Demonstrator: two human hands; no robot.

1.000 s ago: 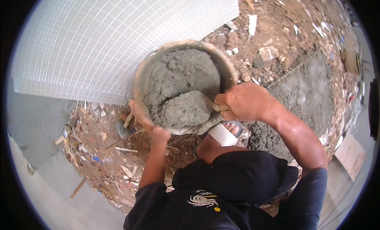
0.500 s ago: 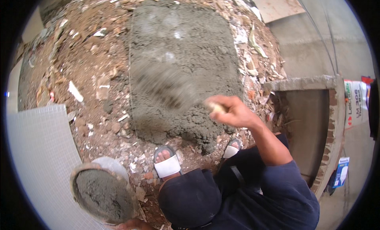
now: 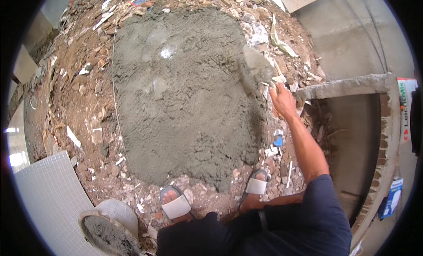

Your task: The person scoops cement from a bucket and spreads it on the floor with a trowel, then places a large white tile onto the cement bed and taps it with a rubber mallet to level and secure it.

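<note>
My right hand (image 3: 282, 101) is stretched out to the right edge of a wide patch of wet grey mortar (image 3: 185, 97) spread on the ground. It grips the handle of a trowel (image 3: 259, 67), whose blade is blurred and coated with mortar. My left hand is out of sight below the frame. A round pan (image 3: 108, 229) partly filled with grey mortar sits at the lower left. My two feet in white sandals (image 3: 176, 206) stand at the near edge of the mortar patch.
Rubble, broken tile pieces and brown dirt (image 3: 79, 102) ring the mortar. A white mosaic tile sheet (image 3: 48, 198) lies at the lower left. A low concrete and brick wall (image 3: 387, 124) borders the right side, with a blue-and-white packet (image 3: 390, 196) beyond it.
The view swung from the pan held at the tile sheet to the mortar patch. The pan now rests at the lower left, and my right hand has moved the trowel to the patch's far right edge.
</note>
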